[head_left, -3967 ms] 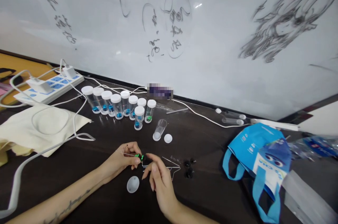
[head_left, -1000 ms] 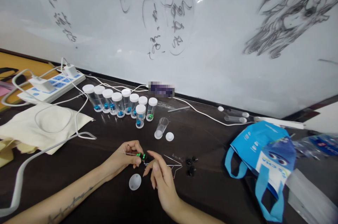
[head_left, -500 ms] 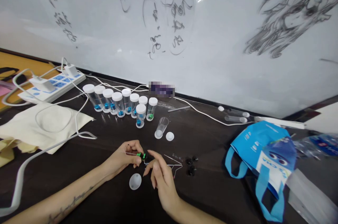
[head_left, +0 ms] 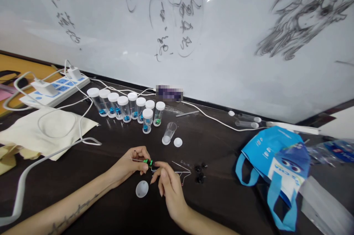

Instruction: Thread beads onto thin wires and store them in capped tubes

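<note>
L hand [head_left: 132,163] w/ narrow grip on sm. glossy green/blk part [head_left: 149,162], R hand [head_left: 172,186] w/ wide, curved grip just beside

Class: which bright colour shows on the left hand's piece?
The piece shows bright green in the head view.

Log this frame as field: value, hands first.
Left grip: pinching a green-and-black piece
Right grip: fingers partly spread beside that piece; contact unclear
Loose parts: thin rods and small black parts, on the right
Capped tubes: clustered, mostly blue contents, one green
Uncapped tube: white cap beside it
Far right: blue bag
Far left: power strip
</note>
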`<state>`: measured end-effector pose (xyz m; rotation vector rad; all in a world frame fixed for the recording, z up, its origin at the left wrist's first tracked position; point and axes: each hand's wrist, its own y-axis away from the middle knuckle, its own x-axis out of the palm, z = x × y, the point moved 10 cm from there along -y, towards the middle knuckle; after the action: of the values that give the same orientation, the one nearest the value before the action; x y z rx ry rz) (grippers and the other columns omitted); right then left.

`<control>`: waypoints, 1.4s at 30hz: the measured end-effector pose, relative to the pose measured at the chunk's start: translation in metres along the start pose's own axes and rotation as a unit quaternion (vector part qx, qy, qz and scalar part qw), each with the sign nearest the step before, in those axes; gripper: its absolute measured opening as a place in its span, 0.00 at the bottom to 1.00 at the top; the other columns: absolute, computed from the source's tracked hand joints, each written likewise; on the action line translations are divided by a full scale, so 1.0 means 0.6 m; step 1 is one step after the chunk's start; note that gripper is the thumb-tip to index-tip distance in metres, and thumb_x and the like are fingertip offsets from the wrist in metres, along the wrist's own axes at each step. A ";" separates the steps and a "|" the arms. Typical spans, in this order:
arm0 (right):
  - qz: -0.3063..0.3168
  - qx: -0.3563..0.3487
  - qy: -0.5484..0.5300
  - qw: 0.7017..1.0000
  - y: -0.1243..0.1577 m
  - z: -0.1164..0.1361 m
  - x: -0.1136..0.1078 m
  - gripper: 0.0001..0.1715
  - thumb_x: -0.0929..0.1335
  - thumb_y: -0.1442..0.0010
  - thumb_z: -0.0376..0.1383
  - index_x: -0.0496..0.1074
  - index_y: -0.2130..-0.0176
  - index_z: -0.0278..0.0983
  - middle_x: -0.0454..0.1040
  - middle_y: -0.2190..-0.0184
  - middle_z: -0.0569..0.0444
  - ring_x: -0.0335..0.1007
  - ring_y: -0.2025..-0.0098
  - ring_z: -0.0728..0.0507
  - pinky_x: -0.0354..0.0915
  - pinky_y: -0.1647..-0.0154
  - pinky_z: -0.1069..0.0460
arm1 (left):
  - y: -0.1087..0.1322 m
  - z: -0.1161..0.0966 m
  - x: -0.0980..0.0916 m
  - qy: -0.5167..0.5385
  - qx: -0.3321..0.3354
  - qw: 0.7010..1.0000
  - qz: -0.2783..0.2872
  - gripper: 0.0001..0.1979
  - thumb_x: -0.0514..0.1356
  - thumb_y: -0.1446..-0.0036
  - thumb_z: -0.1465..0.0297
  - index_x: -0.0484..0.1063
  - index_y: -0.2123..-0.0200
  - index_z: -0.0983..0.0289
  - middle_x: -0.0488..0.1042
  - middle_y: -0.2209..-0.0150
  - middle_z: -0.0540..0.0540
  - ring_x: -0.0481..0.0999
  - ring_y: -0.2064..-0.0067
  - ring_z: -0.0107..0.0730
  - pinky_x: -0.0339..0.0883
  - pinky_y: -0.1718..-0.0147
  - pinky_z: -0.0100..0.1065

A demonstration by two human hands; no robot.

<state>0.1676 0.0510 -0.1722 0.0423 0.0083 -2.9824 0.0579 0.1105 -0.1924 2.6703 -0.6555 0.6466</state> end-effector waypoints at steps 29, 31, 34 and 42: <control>0.018 -0.002 0.097 0.995 0.001 -0.008 0.004 0.17 0.60 0.30 0.45 0.66 0.67 0.39 0.65 0.75 0.58 0.58 0.76 0.50 0.53 0.77 0.56 | 0.009 0.003 0.006 -0.090 0.031 0.995 0.019 0.09 0.74 0.61 0.76 0.77 0.75 0.67 0.75 0.75 0.51 0.73 0.78 0.26 0.67 0.80 0.25; 0.032 -0.003 0.096 0.995 0.002 -0.009 0.009 0.19 0.58 0.29 0.46 0.65 0.68 0.39 0.64 0.75 0.59 0.57 0.77 0.50 0.53 0.77 0.56 | 0.014 -0.003 0.011 -0.104 0.063 0.992 0.031 0.08 0.74 0.59 0.75 0.78 0.75 0.67 0.76 0.73 0.51 0.73 0.77 0.26 0.67 0.79 0.26; 0.051 -0.006 0.093 0.994 0.005 -0.009 0.017 0.21 0.57 0.29 0.46 0.63 0.69 0.39 0.62 0.76 0.59 0.56 0.76 0.50 0.52 0.76 0.55 | 0.021 -0.013 0.016 -0.114 0.109 0.987 0.043 0.08 0.73 0.58 0.76 0.78 0.74 0.67 0.77 0.71 0.52 0.74 0.75 0.27 0.67 0.76 0.27; 0.085 -0.031 0.080 0.993 0.002 -0.006 0.027 0.22 0.56 0.28 0.45 0.63 0.69 0.38 0.63 0.78 0.60 0.53 0.78 0.51 0.52 0.75 0.55 | 0.024 -0.037 0.024 -0.115 0.161 0.978 0.067 0.08 0.74 0.58 0.76 0.81 0.71 0.67 0.77 0.69 0.55 0.75 0.67 0.33 0.66 0.66 0.30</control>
<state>0.1519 0.0471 -0.1759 0.2607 0.1097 -2.7994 0.0545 0.1021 -0.1640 3.0537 -0.8658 0.5175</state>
